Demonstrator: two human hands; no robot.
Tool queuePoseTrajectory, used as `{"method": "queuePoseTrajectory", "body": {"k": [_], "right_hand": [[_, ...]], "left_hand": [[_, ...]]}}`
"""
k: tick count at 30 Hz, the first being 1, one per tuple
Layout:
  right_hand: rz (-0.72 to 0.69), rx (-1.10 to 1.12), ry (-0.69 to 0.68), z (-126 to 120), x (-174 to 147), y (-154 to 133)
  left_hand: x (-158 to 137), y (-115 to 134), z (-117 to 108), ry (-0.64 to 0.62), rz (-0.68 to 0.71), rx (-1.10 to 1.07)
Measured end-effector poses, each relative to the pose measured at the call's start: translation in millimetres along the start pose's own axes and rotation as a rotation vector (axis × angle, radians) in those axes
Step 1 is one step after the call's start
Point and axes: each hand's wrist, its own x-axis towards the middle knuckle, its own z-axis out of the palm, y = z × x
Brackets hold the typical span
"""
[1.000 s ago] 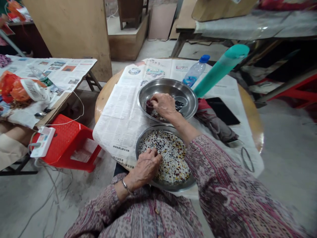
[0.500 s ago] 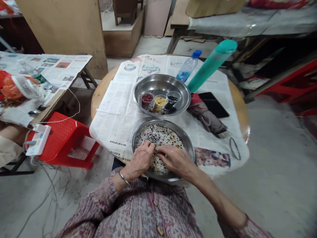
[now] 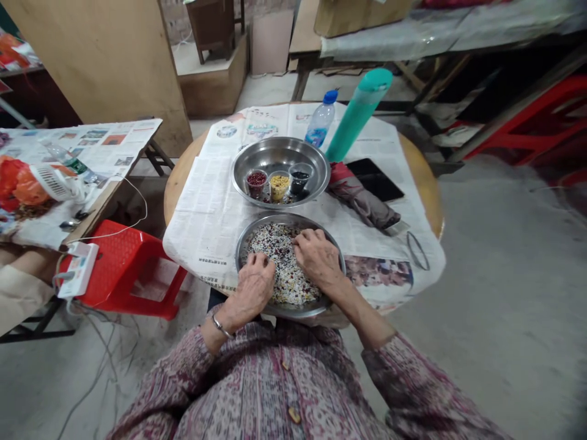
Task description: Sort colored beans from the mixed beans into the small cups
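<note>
A steel basin (image 3: 238, 247) near me holds mixed grain (image 3: 293, 275), mostly white with dark red, black and yellow bits. At its left side rests my left hand (image 3: 252, 284), fingers curled down at the grain; whatever they pinch is hidden. My right hand (image 3: 318, 256) is over the basin's right half, fingers bent together onto the grain, their tips concealed. Behind stands a second steel basin (image 3: 279, 146) with three clear cups: one of dark red beans (image 3: 256, 178), one of yellow kernels (image 3: 279, 185), one of black beans (image 3: 299, 177). Loose bits lie beside the cups.
Newspaper (image 3: 197, 232) covers the round table. Right of the far basin are a water bottle (image 3: 321, 119), a teal bottle (image 3: 358, 113), a folded umbrella (image 3: 362, 201) and a black tablet (image 3: 376, 179). A red stool (image 3: 123, 269) bears a power strip (image 3: 80, 269).
My hands have moved apart: the right one went forward and away from the left, which shifted slightly left. The whole view has also turned a little.
</note>
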Motion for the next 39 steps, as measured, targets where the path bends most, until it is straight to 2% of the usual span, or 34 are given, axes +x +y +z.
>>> {"method": "queuePoseTrajectory", "body": {"k": [3, 6, 9, 13, 18, 21, 23, 26, 29, 31, 34, 36, 39], "right_hand": [[-0.049, 0.141, -0.095, 1, -8, -6], [-0.122, 0.346, -0.201, 2, -17, -9], [-0.106, 0.457, -0.165, 0, -26, -4], [-0.089, 0.361, -0.07, -8, -43, 9], [-0.092, 0.129, -0.109, -3, -60, 10], [-0.054, 0.138, -0.1, 9, -58, 9], [-0.021, 0.192, -0.077, 18, -53, 10], [0.029, 0.264, -0.028, 26, -45, 13], [0.072, 0.341, -0.008, 25, -41, 15], [0.068, 0.43, -0.022, 21, -40, 13], [0.032, 0.525, -0.02, 13, -40, 8], [0.022, 0.461, 0.019, 8, -39, 5], [0.068, 0.261, 0.064, 5, -36, 4]], "left_hand": [[-4, 8, -1, -0.082, 0.056, -0.032], [-1, 8, 2, -0.083, 0.083, -0.087], [8, -2, 4, -0.051, 0.014, -0.071], [26, -16, 2, 0.062, 0.012, -0.02], [57, -20, 0, 0.217, 0.041, -0.056], [74, -15, 1, 0.17, 0.071, -0.094], [78, -9, 2, 0.1, 0.146, -0.102], [69, -2, 1, 0.001, 0.266, -0.115], [47, 0, -2, -0.066, 0.304, -0.139], [30, -1, -4, -0.103, 0.331, -0.133], [13, -4, -6, -0.156, 0.451, -0.111], [10, -5, -4, -0.167, 0.518, -0.08], [15, -6, 2, -0.121, 0.505, 0.011]]}}
